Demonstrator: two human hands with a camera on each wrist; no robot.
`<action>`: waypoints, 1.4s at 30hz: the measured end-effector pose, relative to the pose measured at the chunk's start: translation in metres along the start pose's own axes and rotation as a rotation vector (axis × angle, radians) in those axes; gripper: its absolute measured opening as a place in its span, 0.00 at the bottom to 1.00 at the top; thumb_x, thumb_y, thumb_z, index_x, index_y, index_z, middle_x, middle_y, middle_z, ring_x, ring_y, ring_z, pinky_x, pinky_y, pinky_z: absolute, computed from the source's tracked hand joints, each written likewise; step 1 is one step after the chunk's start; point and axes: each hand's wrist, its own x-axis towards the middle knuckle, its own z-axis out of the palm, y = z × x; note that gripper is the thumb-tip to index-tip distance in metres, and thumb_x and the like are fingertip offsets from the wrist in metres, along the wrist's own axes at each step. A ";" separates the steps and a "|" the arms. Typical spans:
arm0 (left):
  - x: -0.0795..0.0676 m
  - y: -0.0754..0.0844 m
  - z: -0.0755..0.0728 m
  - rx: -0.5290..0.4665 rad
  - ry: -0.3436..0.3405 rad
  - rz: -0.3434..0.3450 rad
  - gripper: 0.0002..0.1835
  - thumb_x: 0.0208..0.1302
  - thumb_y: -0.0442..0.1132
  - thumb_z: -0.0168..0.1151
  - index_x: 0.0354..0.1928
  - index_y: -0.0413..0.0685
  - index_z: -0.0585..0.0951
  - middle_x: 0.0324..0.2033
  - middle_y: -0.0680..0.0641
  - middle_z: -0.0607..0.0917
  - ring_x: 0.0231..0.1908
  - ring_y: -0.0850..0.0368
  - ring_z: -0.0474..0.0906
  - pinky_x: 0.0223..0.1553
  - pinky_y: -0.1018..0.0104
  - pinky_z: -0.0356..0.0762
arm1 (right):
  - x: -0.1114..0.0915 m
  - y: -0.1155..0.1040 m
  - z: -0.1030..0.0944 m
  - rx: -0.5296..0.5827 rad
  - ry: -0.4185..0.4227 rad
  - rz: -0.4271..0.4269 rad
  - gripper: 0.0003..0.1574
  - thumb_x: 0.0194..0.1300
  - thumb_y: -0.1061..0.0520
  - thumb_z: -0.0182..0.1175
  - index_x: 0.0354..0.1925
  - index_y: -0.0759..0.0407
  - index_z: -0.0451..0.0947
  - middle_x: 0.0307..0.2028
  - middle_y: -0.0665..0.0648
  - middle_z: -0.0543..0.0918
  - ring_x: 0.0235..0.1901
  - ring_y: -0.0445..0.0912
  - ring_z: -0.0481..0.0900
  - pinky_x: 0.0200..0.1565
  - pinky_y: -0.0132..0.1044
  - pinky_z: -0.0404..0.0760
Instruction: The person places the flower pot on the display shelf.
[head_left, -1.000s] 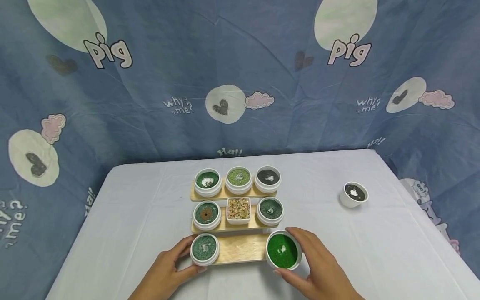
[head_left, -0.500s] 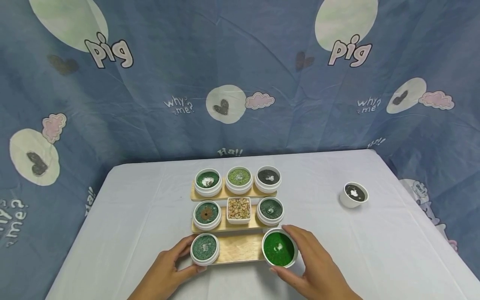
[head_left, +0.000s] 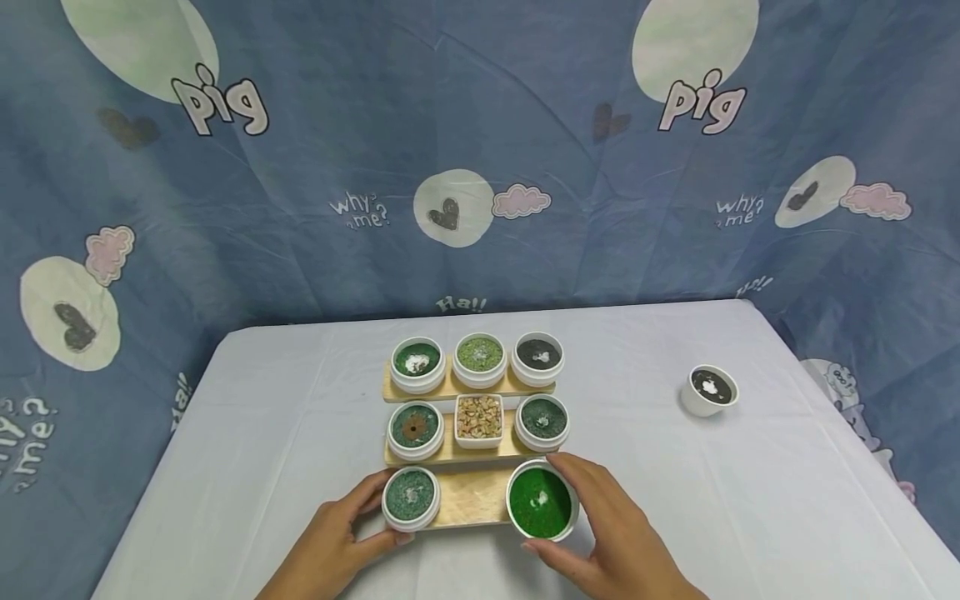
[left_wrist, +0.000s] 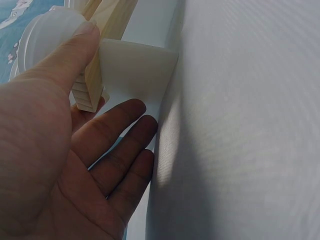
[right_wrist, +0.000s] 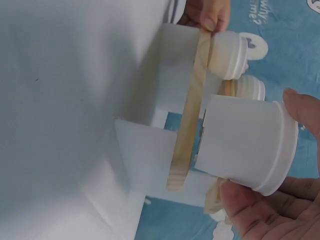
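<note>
My right hand [head_left: 617,537] grips a white round cup [head_left: 539,502] by its sides, thumb in front and fingers behind. Bright green filling with a pale fleck shows inside it. The cup overlaps the right part of the lowest wooden shelf [head_left: 472,498]; in the right wrist view the cup's base [right_wrist: 212,132] is close above that shelf's edge. At the shelf's left end my left hand [head_left: 337,533] pinches the wood, beside a white bowl [head_left: 410,497] of grey-green filling. The left wrist view has the thumb on the shelf's end [left_wrist: 89,92] and the other fingers loose below.
Behind rise two more wooden tiers [head_left: 442,452] bearing several white bowls and a square dish [head_left: 477,419] of chopped nuts. White supports [left_wrist: 137,65] hold the shelves up. A white cup with dark filling [head_left: 709,390] stands apart at the right, on the white tablecloth [head_left: 750,500].
My right hand has carried the green-filled cup leftward along the lowest shelf. The left hand has kept its place at the shelf's left end.
</note>
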 end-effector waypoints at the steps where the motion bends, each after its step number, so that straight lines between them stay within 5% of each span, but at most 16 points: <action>1: 0.000 0.000 0.000 0.003 0.002 0.003 0.36 0.59 0.58 0.78 0.69 0.66 0.76 0.56 0.65 0.86 0.62 0.60 0.79 0.65 0.54 0.76 | 0.001 -0.001 0.000 0.004 -0.001 -0.002 0.52 0.65 0.33 0.72 0.73 0.62 0.68 0.65 0.55 0.77 0.63 0.48 0.76 0.70 0.23 0.61; 21: 0.000 0.000 0.000 0.018 0.017 0.034 0.36 0.59 0.57 0.78 0.69 0.66 0.76 0.55 0.66 0.86 0.60 0.61 0.80 0.63 0.55 0.78 | 0.004 -0.010 0.011 0.012 0.001 0.044 0.54 0.60 0.33 0.76 0.71 0.61 0.69 0.65 0.52 0.75 0.61 0.45 0.78 0.67 0.24 0.67; 30: 0.000 0.000 0.000 0.025 0.009 0.017 0.36 0.59 0.59 0.78 0.69 0.67 0.76 0.56 0.66 0.86 0.61 0.60 0.80 0.63 0.52 0.79 | 0.004 -0.015 0.024 0.049 0.008 0.075 0.53 0.58 0.34 0.78 0.70 0.58 0.69 0.61 0.51 0.77 0.48 0.38 0.81 0.48 0.25 0.81; 42: -0.001 -0.001 0.000 0.022 0.022 0.034 0.36 0.58 0.58 0.78 0.69 0.66 0.77 0.56 0.65 0.86 0.61 0.59 0.80 0.63 0.53 0.78 | 0.009 -0.016 0.027 0.057 0.046 0.075 0.48 0.61 0.34 0.75 0.68 0.57 0.74 0.60 0.50 0.75 0.53 0.41 0.81 0.55 0.24 0.77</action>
